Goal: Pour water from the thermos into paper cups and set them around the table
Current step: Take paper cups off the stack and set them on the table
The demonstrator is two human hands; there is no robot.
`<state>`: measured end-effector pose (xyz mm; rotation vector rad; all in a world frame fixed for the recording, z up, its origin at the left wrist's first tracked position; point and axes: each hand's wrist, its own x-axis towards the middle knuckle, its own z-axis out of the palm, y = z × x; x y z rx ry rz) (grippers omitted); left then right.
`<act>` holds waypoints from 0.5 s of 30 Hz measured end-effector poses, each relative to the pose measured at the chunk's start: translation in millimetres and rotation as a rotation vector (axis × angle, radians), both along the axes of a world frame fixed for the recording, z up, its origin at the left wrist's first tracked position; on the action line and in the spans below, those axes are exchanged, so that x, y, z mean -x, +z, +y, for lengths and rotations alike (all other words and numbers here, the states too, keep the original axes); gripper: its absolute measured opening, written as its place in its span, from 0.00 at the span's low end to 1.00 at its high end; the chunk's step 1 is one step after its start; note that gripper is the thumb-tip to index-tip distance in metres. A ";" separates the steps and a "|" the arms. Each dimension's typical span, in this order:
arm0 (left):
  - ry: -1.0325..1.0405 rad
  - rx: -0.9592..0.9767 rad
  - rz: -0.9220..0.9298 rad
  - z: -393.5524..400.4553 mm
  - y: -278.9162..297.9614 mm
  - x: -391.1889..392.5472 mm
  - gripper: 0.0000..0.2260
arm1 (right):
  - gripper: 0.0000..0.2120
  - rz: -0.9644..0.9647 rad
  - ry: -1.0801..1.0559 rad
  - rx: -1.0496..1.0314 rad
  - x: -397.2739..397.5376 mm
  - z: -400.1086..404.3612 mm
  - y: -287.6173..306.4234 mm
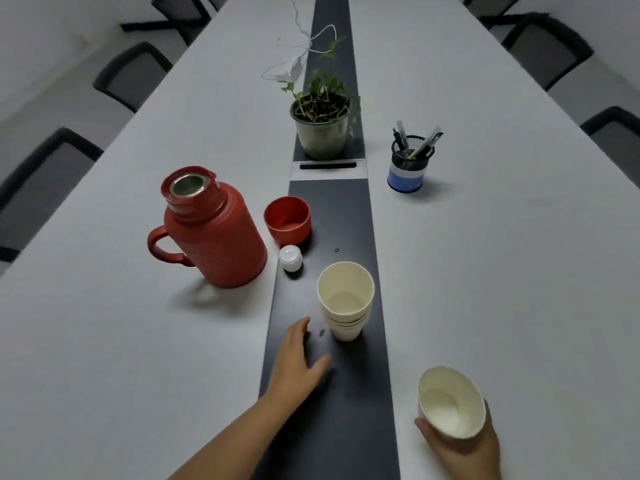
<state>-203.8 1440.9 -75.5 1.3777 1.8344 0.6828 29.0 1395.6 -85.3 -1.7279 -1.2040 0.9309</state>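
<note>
Head view. The red thermos [216,233] stands upright on the white table [138,341], left of the dark centre strip [332,209], its steel mouth uncovered and its handle turned toward the left edge. Its red cap [288,220] sits mouth-up just beside it on the strip, and a small white stopper [291,258] lies between cap and thermos base; both appear set aside so the thermos is ready to pour. A stack of paper cups [346,301] stands upright on the strip, nearer the person than the stopper, within reach of either hand.

The right hand [462,445] holds a single paper cup [450,401] from below and behind, fingers and thumb curled round its wall, the mouth tilted toward the camera. The cup looks empty and appears to be held above the table, probably to be set down for filling.

The left hand [298,358] lies over the strip just left of the stack, fingers loosely extended and slightly spread, gripping nothing; whether it touches the surface cannot be told.

Farther along stand a potted plant [322,129], a pen holder [410,161] and a white cable [294,53]; chairs [131,74] line both sides.
</note>
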 end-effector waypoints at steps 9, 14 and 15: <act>0.253 -0.024 0.345 -83.4 -6.2 139.4 0.17 | 0.33 0.119 0.436 0.007 152.6 9.4 3.6; 0.372 0.122 0.561 -135.6 -15.1 243.3 0.22 | 0.32 0.141 0.586 0.076 269.3 16.9 4.4; 0.383 0.134 0.564 -144.8 -16.5 261.9 0.23 | 0.32 0.122 0.620 0.082 292.0 17.5 5.1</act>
